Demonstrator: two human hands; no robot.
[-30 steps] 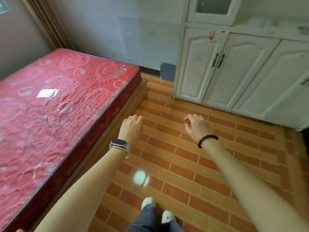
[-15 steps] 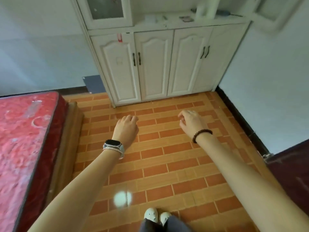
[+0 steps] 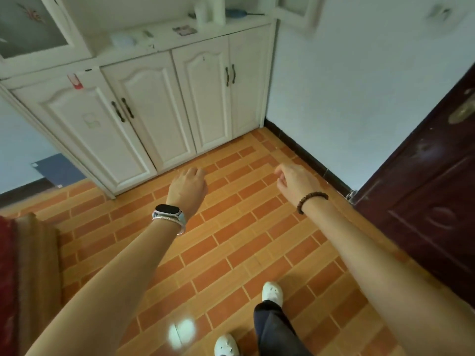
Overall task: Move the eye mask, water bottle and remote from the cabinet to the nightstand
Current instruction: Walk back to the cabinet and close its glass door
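Observation:
The white cabinet stands ahead, its ledge carrying small items. A pale translucent bottle stands upright toward the ledge's right. Further left lie a flat patterned item, a small slim object and a blurred white lump; I cannot tell which is the eye mask or the remote. My left hand, with a watch on its wrist, and my right hand, with a bead bracelet, hang over the floor short of the cabinet. Both are empty, with loosely curled fingers.
A dark brown door stands open on the right against the white wall. The bed's wooden frame is at the left edge. A blue object lies at the back of the ledge. Orange brick-pattern floor lies between me and the cabinet.
The view has swung right from the bed onto the cabinet, and I have stepped closer to it. Both hands stay raised in front and empty.

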